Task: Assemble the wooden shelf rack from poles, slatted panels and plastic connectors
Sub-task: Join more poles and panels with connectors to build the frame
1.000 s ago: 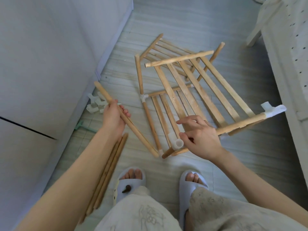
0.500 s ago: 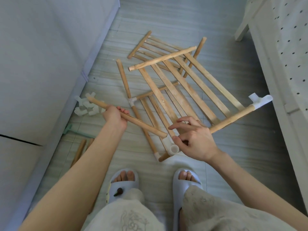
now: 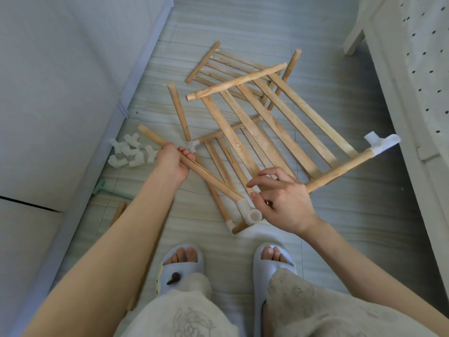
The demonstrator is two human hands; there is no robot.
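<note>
My left hand (image 3: 173,161) grips a loose wooden pole (image 3: 209,178) near its upper end. The pole's lower end sits in a white plastic connector (image 3: 250,213) at the near corner of a slatted panel (image 3: 269,122), which is tilted up off the floor. My right hand (image 3: 284,198) holds the panel's near rail (image 3: 340,170) right beside that connector, thumb and fingers curled around it. Another white connector (image 3: 382,147) caps the rail's far end. A second slatted panel (image 3: 233,65) and a partly joined frame (image 3: 181,113) lie flat underneath.
A pile of several loose white connectors (image 3: 128,152) lies on the floor by the left wall. A spare pole (image 3: 119,211) shows beside my left forearm, near a green tool (image 3: 107,189). White furniture (image 3: 413,69) borders the right side. My slippered feet stand just below the panel.
My left hand swung the pole down and to the right, and its lower end now sits in the connector beside my right hand. My right hand stayed on the rail.
</note>
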